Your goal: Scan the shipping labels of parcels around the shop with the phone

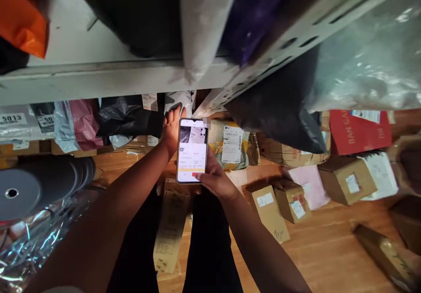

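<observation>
My right hand (215,180) holds a smartphone (192,150) upright by its lower edge; the lit screen shows a photo and a form. My left hand (171,128) reaches past the phone's left side toward a white plastic parcel (177,101) on the lower shelf, fingertips touching or just short of it. Behind the phone lies a yellowish padded parcel with a barcode label (232,146). My dark trouser legs (210,244) show below.
A grey metal shelf (98,76) runs overhead with bagged parcels. Black (126,115) and pink (83,122) bags sit on the lower shelf at left. Several cardboard boxes (347,179) and a red box (358,130) lie on the wooden floor at right. A grey disc (36,187) is at left.
</observation>
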{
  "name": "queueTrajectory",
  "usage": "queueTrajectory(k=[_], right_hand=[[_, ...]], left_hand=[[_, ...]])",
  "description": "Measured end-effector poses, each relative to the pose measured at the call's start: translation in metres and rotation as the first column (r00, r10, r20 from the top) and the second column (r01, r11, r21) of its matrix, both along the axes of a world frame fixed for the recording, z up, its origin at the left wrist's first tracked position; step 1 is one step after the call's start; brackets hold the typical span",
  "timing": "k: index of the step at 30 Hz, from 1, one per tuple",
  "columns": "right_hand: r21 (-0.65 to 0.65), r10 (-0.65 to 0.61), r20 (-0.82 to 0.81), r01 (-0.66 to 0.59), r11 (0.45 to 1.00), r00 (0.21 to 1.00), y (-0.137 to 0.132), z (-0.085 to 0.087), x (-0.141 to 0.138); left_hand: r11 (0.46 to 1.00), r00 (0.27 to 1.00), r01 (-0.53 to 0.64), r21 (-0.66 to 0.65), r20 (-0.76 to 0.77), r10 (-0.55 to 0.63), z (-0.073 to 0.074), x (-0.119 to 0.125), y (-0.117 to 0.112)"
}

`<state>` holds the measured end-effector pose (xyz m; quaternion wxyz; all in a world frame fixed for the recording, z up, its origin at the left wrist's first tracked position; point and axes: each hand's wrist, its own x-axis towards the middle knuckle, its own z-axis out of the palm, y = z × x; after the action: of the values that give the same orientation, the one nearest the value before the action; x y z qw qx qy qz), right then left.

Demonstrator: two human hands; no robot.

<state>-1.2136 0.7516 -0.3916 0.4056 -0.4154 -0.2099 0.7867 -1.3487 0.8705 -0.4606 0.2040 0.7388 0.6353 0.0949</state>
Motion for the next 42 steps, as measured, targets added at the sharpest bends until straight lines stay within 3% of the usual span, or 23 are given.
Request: queueTrajectory(k=[3,7,10,14,17,20,23,26,29,32,38,42], right_hand=[[-0.003,-0.041,-0.027,0.041,0.999,0.999,-0.020,-0.002,0.014],[-0.051,-0.095,-0.032,0.093,0.994,0.995,-0.044,-0.011,0.025],[-0.087,-0.104,-0.055,0.099,0.991,0.993,-0.054,-0.018,0.027],[-0.096,-0.106,-0.090,0.097,0.991,0.990,-0.052,-0.026,0.022],[-0.111,-0.103,-0.119,0.090,0.990,0.987,-0.042,-0.032,0.011],[-0.117,-0.121,-0.148,0.104,0.988,0.982,-0.026,-0.041,-0.006],[-0.106,-0.146,-0.158,0.130,0.986,0.977,-0.006,-0.051,-0.025],[-0.127,-0.161,-0.157,0.142,0.982,0.974,0.017,-0.060,-0.045],[-0.126,-0.189,-0.137,0.172,0.977,0.972,0.040,-0.061,-0.062],[-0.072,-0.233,-0.132,0.225,0.972,0.963,0.059,-0.055,-0.076],[-0.009,-0.240,-0.173,0.242,0.970,0.955,0.080,-0.035,-0.084],[0.015,-0.237,-0.146,0.241,0.970,0.961,0.083,-0.032,-0.082]], left_hand=[[0.992,0.986,0.112,-0.059,-0.115,-0.118,-0.014,0.014,0.017],[0.983,0.949,0.133,-0.129,-0.268,-0.164,-0.030,0.011,0.037],[0.990,0.946,0.124,-0.068,-0.293,-0.139,-0.031,0.005,0.039],[1.000,0.959,-0.015,0.006,-0.284,0.016,-0.024,-0.005,0.030],[0.975,0.940,-0.200,0.095,-0.263,0.218,-0.020,-0.024,0.025],[0.928,0.908,-0.318,0.196,-0.217,0.357,-0.016,-0.060,0.023],[0.922,0.899,-0.309,0.234,-0.243,0.363,-0.011,-0.100,0.025],[0.950,0.906,-0.234,0.205,-0.309,0.290,-0.007,-0.125,0.027],[0.972,0.907,-0.134,0.191,-0.372,0.198,-0.005,-0.129,0.026],[0.975,0.894,-0.105,0.197,-0.411,0.179,-0.006,-0.125,0.025],[0.971,0.866,-0.135,0.198,-0.453,0.213,-0.007,-0.123,0.027],[0.970,0.872,-0.133,0.202,-0.442,0.212,-0.009,-0.125,0.028]])
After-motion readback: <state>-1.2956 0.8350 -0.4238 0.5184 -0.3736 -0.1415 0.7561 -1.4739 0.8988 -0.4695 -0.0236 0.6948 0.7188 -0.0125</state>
